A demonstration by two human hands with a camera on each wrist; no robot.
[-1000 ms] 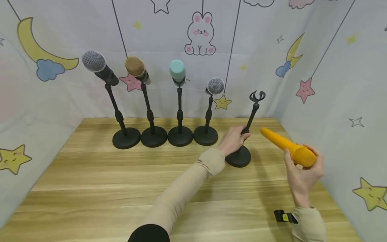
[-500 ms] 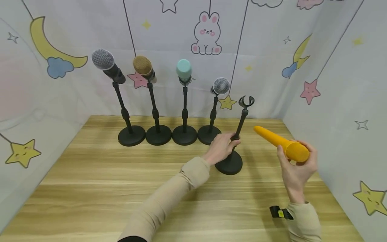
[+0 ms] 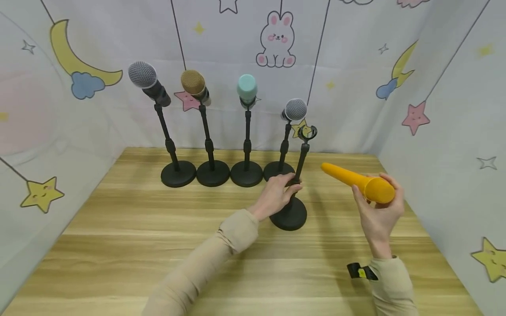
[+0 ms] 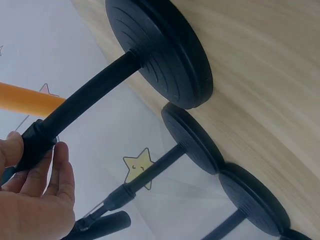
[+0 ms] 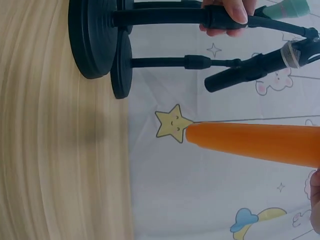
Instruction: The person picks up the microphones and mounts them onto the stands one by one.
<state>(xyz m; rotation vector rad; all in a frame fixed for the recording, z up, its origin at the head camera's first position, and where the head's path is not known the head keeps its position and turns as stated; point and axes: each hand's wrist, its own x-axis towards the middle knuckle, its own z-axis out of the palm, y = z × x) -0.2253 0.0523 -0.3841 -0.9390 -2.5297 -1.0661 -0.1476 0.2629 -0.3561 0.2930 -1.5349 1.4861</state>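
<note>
My left hand (image 3: 274, 196) grips the black shaft of a microphone stand (image 3: 290, 216), thumb and fingers round its collar, as the left wrist view also shows. Atop this stand the forked clip (image 3: 307, 133) holds nothing. Whether its round base touches the tabletop, I cannot tell. To the right, my right hand (image 3: 378, 219) holds an orange microphone (image 3: 357, 180) by its thick head end, in the air. Its narrow end points left toward the stand; in the right wrist view the orange body (image 5: 250, 142) crosses in front of the backdrop.
Behind the gripped stand runs a row of stands bearing a silver-headed microphone (image 3: 143, 75), a gold one (image 3: 193, 83), a mint one (image 3: 247, 88) and a smaller silver one (image 3: 295, 109). A patterned cloth backdrop (image 3: 340, 101) rises behind the wooden table (image 3: 158, 245).
My left hand has brought the stand leftward and nearer to me, its clip now in front of the small silver microphone. The orange microphone has shifted slightly left with my right hand.
</note>
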